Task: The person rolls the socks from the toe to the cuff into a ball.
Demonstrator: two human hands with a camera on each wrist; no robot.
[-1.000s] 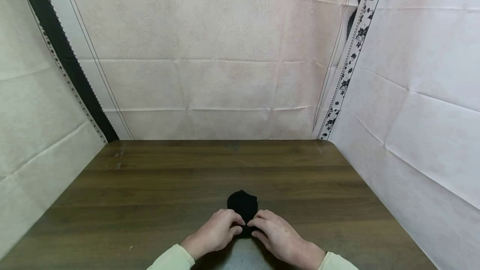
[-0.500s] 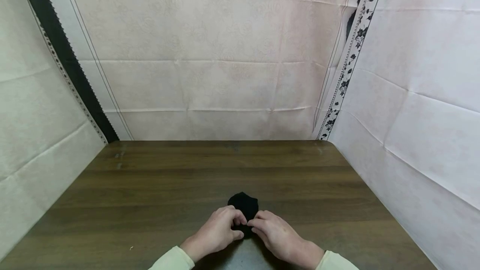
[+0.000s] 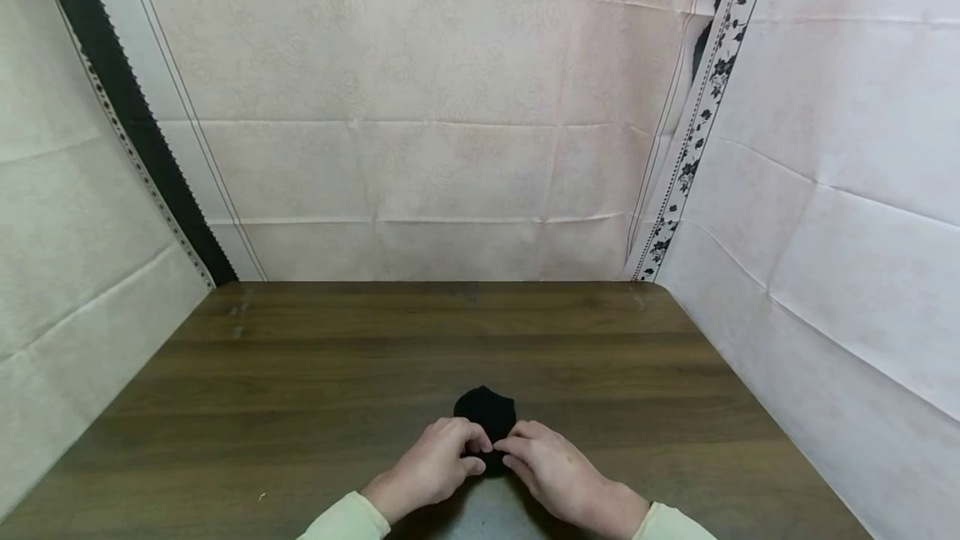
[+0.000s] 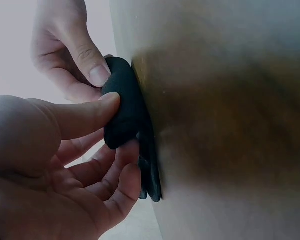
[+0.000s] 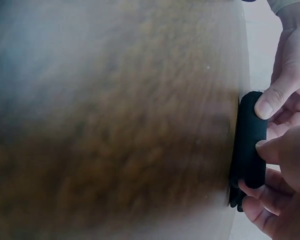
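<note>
Head view: high, farthest off, facing forward and down; tabletop across lower frame. Left wrist view: close, sideways; black cloth at centre. Right wrist view: close, sideways; black cloth at right. Wrist views share black cloth, left hand, right hand.

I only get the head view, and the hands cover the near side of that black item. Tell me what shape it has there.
Observer: The left wrist view shows the black item with a thick, rounded fold or roll along that side.
Operator: Report on the left hand. Tell me where its thumb sits.
Observer: In the left wrist view, the thumb tip lies on the surface of the rounded part.
Operator: Then describe what lies under that rounded part.
Observer: Thinner dark layers show beneath it, close to that hand's fingertips; I can't tell how many.
</note>
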